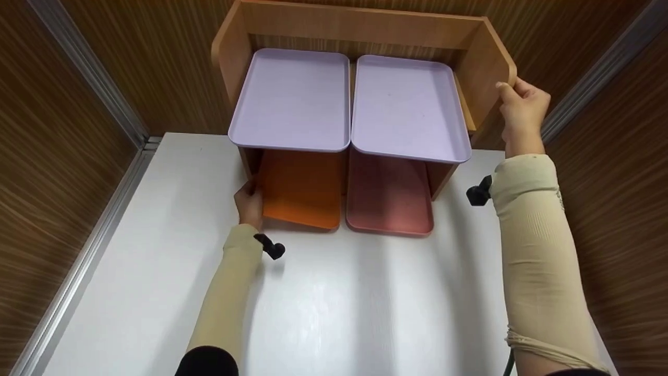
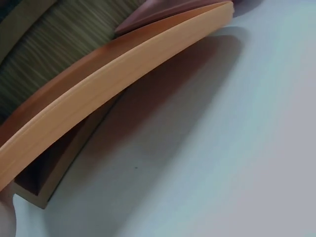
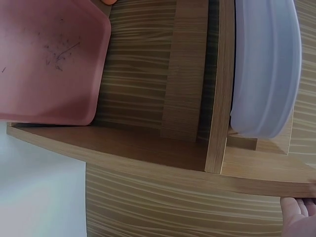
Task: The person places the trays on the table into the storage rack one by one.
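Note:
A wooden shelf (image 1: 365, 21) stands at the far side of the white table, in the head view. My left hand (image 1: 249, 204) grips the left edge of an orange tray (image 1: 300, 188) in the lower left compartment. The left wrist view shows this tray (image 2: 118, 69) tilted, its near side raised above the table; only a bit of the hand (image 2: 7, 217) is visible there. With thumb and fingers, my right hand (image 1: 524, 112) holds the front edge of the shelf's right side panel (image 1: 493, 78). Part of that hand (image 3: 298, 217) appears in the right wrist view.
Two lilac trays (image 1: 297, 99) lie side by side on the upper level, jutting forward. A pink tray (image 1: 390, 196) sits in the lower right compartment, its front on the white table (image 1: 323, 303). Wood-patterned walls (image 1: 52, 156) enclose the table at the sides and back.

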`<state>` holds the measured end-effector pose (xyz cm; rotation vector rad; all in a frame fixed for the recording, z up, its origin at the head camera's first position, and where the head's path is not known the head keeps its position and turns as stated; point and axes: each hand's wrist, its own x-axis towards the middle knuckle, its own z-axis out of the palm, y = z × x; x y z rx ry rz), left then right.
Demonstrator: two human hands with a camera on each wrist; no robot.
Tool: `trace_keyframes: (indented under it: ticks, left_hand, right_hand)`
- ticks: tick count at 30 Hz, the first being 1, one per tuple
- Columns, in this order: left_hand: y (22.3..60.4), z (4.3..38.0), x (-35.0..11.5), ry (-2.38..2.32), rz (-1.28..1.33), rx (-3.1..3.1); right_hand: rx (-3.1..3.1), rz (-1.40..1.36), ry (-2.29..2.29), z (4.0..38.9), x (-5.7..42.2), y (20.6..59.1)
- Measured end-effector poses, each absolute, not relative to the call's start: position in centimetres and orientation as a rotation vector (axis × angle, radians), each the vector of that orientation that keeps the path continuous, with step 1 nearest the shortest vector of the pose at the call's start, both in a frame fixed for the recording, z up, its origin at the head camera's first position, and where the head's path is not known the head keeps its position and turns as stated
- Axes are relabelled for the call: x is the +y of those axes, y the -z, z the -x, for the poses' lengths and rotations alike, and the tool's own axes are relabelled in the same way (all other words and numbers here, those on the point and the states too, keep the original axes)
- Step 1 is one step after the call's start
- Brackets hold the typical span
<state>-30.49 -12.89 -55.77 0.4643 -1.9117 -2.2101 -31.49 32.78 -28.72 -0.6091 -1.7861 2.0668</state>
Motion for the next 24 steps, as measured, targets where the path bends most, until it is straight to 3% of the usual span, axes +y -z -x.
trace_keyframes:
  ticks: [11, 24]
  left_hand:
    - [57.0, 29.8, -13.9, 2.176, -0.444, -1.952]
    - [53.1, 28.6, -13.4, 2.408, -0.371, -1.914]
  right_hand:
    - [-1.795, 0.597, -2.06, 31.6, 32.3, 29.0]
    - [-1.759, 0.576, -2.076, 31.5, 32.8, 28.9]
